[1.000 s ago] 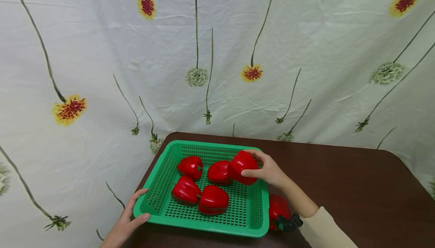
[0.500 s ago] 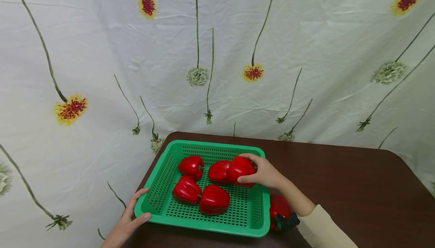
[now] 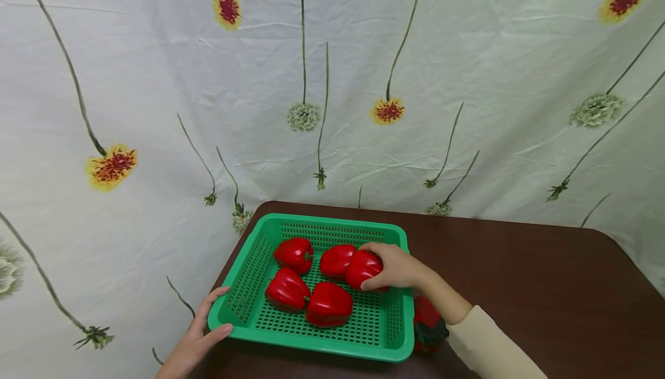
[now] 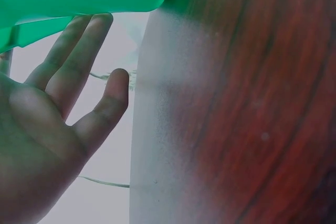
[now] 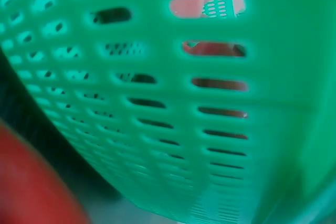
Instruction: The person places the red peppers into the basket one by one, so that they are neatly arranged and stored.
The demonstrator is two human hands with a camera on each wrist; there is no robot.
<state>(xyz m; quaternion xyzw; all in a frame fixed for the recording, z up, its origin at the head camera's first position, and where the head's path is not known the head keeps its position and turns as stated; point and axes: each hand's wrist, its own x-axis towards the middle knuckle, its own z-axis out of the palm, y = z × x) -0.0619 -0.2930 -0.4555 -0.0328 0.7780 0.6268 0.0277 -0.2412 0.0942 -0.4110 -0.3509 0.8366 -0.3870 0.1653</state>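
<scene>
In the head view, my right hand (image 3: 399,266) grips a red bell pepper (image 3: 362,269) low inside the green basket (image 3: 312,345), at its right side. This pepper touches another bell pepper (image 3: 336,259) on its left; whether it rests on the floor is hidden. Three more red peppers lie to the left in the basket. My left hand (image 3: 194,333) spans the basket's front left corner, fingertips on the left rim, thumb on the front rim. In the left wrist view, its fingers (image 4: 79,61) stretch straight up to the basket's outside. The right wrist view shows only the slotted basket wall (image 5: 273,77) nearby.
Another red pepper (image 3: 423,312) sits on the dark brown table (image 3: 519,286) just outside the basket's right wall, partly hidden by my right wrist's black camera (image 3: 433,333). A white cloth (image 3: 332,137) printed with flowers hangs behind the table.
My right hand has lowered the pepper into the basket and slightly leftward, against its neighbour. The left hand stays at the corner.
</scene>
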